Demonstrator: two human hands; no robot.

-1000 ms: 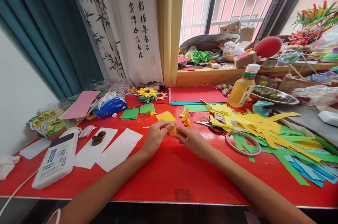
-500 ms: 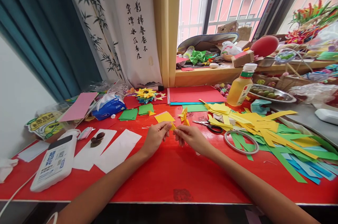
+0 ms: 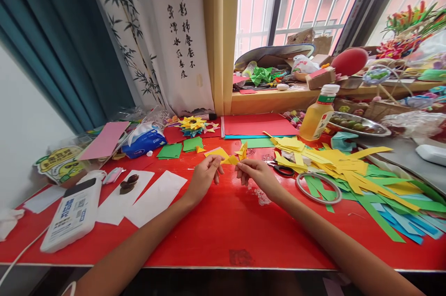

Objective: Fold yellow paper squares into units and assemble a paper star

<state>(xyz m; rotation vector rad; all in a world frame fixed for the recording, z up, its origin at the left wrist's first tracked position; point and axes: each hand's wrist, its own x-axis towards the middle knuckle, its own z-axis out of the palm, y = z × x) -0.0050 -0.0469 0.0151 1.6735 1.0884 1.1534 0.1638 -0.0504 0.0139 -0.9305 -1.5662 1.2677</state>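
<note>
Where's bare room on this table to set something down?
The red table is barest between your left forearm and right forearm, from your left hand and right hand to the near edge. Another patch lies between the right forearm, grey ring and green strips. It's crowded at right with yellow strips and at left with the white device and white sheets.

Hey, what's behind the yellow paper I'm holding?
A yellow square, partly covered, lies behind-left; folded yellow paper sits behind-right. What the held paper covers can't be seen.
</note>
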